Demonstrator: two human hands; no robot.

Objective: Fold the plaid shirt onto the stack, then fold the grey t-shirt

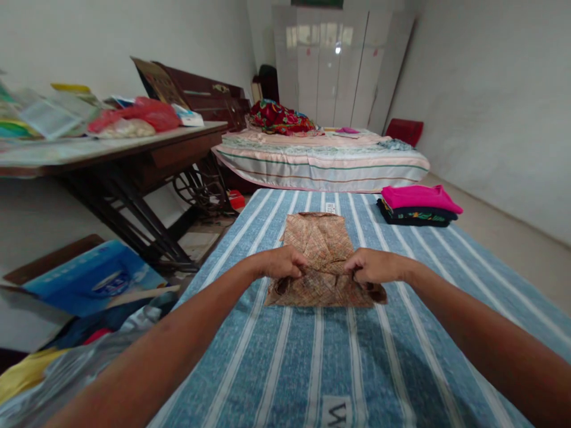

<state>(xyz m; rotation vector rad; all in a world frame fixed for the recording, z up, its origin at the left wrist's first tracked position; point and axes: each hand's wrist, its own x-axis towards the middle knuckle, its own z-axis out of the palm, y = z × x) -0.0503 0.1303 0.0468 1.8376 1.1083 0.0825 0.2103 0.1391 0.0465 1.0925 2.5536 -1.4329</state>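
Note:
A brown checked garment [319,241], partly folded, lies on the blue striped cloth [285,362] in front of me. Its exact kind cannot be made out. My left hand [283,262] pinches the garment's left side near its middle, fingers closed. On the opposite side my right hand [368,265] grips the fabric the same way. Between the two hands the cloth bunches into a crease, and its near part spreads toward me with rolled bits at both lower corners.
Folded clothes, pink on top [419,199], stand at the far right of the striped surface. Behind is a bed [321,160] with a red floral blanket [279,117]. To the left are a sewing-machine table [178,135], a blue box [96,273] and a heap of clothes [93,351].

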